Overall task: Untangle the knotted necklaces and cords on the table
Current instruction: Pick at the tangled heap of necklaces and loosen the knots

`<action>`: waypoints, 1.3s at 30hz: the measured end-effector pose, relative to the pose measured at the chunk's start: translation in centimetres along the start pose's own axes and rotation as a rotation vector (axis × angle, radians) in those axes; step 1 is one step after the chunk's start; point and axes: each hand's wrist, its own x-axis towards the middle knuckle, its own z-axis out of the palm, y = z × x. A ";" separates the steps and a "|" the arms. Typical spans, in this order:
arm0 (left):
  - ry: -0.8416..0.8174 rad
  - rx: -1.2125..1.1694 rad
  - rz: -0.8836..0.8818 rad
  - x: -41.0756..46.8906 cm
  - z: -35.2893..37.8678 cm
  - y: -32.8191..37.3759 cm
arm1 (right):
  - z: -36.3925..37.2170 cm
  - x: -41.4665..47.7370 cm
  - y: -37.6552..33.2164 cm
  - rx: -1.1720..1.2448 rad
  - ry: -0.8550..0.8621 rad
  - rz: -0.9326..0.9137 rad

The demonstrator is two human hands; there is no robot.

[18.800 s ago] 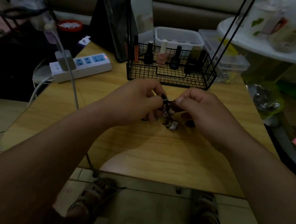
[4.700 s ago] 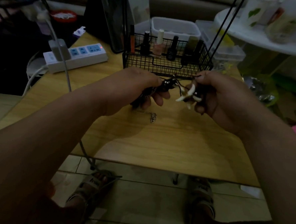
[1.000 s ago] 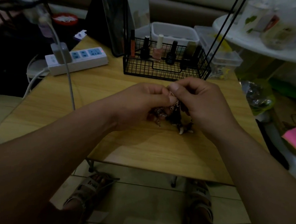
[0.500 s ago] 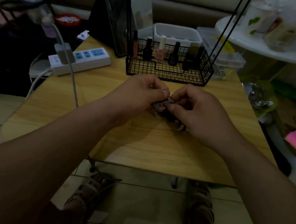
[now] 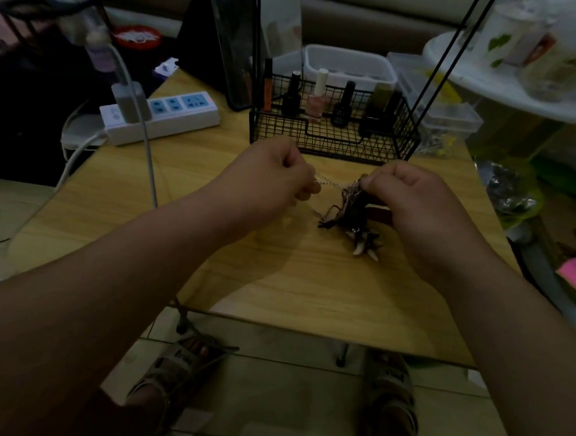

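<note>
A dark tangle of cords and necklaces (image 5: 349,208) hangs above the wooden table (image 5: 275,284), its pale tooth-shaped pendants (image 5: 364,247) touching the tabletop. My right hand (image 5: 412,205) pinches the top of the tangle. My left hand (image 5: 272,179) is curled in a fist to the left and pinches the end of a thin silver chain (image 5: 329,181). The chain runs taut from my left hand across to the tangle.
A black wire basket (image 5: 331,143) with several nail polish bottles stands just behind my hands. A white power strip (image 5: 164,117) with a plugged charger and its cable (image 5: 149,172) lies at the back left. Clear plastic boxes (image 5: 438,109) sit at the back right.
My hands were close together over the tangle; now they have moved apart, the left going left and drawing a silver chain out taut from the bundle that my right hand holds.
</note>
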 end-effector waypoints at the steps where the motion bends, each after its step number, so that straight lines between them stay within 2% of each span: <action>1: -0.008 -0.051 -0.029 -0.1 0.0 0.1 | -0.1 0.1 0.0 0.088 -0.008 0.020; 4: -0.053 -0.043 -0.040 -0.4 0.0 0.3 | 0.0 0.4 0.0 0.405 -0.022 0.094; 9: -0.229 0.166 0.010 -1.2 0.5 0.4 | 0.1 0.6 0.1 0.516 0.034 0.097; 13: -0.214 0.270 0.105 -1.2 0.8 0.2 | 0.3 0.4 0.2 0.315 0.033 -0.002; 19: -0.068 0.168 0.272 -0.8 1.2 0.3 | 0.7 0.1 0.3 0.177 -0.039 -0.079; 23: -0.066 0.201 0.235 -0.4 0.6 0.3 | 0.2 0.1 0.2 0.130 -0.078 -0.074; 27: -0.150 0.011 0.132 -0.3 0.3 0.6 | 0.0 0.4 0.4 0.077 -0.120 -0.038; 30: -0.168 -0.075 0.102 -0.3 0.2 0.8 | 0.3 0.6 0.4 0.198 -0.156 0.020; 33: -0.147 0.023 0.122 -0.2 -0.3 0.9 | 0.5 0.5 -0.1 0.407 -0.165 0.068; 35: -0.205 0.067 0.125 -0.3 -0.8 1.1 | 0.4 0.5 -0.5 0.524 -0.140 0.070; 39: -0.324 0.186 0.114 -0.6 -0.9 1.0 | 0.6 0.6 -0.6 0.592 -0.097 0.074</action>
